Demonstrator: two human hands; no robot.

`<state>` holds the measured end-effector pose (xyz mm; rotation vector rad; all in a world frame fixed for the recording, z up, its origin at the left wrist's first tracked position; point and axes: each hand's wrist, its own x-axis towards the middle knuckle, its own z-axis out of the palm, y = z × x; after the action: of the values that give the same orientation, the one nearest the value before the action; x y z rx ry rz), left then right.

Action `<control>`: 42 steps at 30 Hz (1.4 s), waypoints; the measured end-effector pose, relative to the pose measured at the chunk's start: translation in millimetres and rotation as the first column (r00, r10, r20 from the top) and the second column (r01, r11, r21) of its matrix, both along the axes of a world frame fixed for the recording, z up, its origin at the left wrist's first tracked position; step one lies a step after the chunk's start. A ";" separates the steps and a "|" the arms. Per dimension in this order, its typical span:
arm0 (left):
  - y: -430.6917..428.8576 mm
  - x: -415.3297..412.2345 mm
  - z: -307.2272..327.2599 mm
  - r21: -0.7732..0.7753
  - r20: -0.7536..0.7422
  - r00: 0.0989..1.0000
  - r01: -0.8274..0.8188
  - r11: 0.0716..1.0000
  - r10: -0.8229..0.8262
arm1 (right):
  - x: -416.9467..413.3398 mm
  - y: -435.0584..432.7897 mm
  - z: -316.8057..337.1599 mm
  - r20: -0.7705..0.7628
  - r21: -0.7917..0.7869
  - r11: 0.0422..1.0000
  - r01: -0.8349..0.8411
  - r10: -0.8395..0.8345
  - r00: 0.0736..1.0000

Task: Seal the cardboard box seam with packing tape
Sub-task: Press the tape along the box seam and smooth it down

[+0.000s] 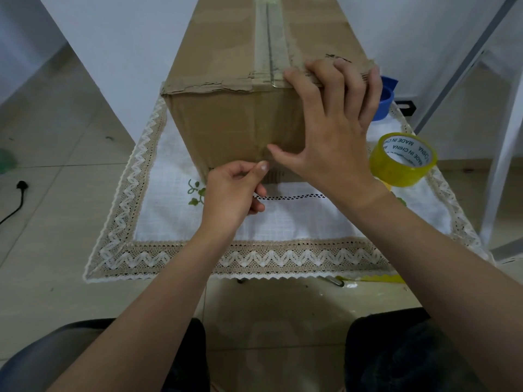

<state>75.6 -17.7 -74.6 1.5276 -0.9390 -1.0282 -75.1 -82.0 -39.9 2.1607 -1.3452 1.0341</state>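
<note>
A long brown cardboard box [226,120] stands on a white lace-edged cloth [283,222]. Clear tape [270,43] runs along its top centre seam and down the near face. My right hand [331,128] lies spread over the box's near top edge, fingers on top and thumb on the front face. My left hand [235,190] has its fingers curled, and its thumb presses low on the front face, where the tape strip ends. A yellow roll of packing tape [403,159] lies on the cloth to the right of the box.
A blue tape dispenser [385,100] sits behind my right hand at the box's right side. White furniture legs [501,154] stand at the right. A black cable [17,199] lies on the tiled floor at the left. My knees show at the bottom.
</note>
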 end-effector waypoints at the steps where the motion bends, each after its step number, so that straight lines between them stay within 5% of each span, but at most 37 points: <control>1: -0.1 -0.1 0.0 0.002 0.000 1.000 -0.003 1.000 0.003 | -0.5 0.1 1.8 0.031 0.010 1.000 -0.015 0.015 0.999; 5: -0.3 -0.8 0.0 0.001 0.004 1.000 -0.007 1.000 0.007 | -1.9 -0.1 7.7 0.161 0.026 0.998 -0.062 0.057 0.985; 10: -0.5 -0.2 -0.4 -0.003 0.000 1.000 -0.007 1.000 0.007 | 0.5 4.9 5.0 0.003 0.048 0.999 -0.017 0.017 1.000; 16: -1.6 -0.9 -0.2 -0.002 -0.005 1.000 -0.008 1.000 0.008 | 19.7 4.7 16.1 0.206 0.069 0.996 0.063 -0.076 0.976; 27: -1.3 1.3 -1.1 -0.003 -0.012 1.000 -0.020 1.000 0.020 | 13.2 -1.5 -4.2 -0.008 -0.010 0.996 0.088 -0.088 0.996; 35: -2.7 1.8 -1.0 -0.003 -0.008 1.000 -0.015 1.000 0.015 | 21.8 1.5 8.6 0.203 0.056 0.996 0.064 -0.075 0.976; 42: -2.5 2.6 -2.0 -0.007 0.002 1.000 -0.011 1.000 0.011 | 17.2 -3.4 -3.6 0.026 0.026 0.995 0.100 -0.101 0.995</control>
<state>78.2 -20.2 -76.6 1.5272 -0.9337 -1.0142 -57.9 -85.4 -43.5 2.0802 -1.4703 1.0174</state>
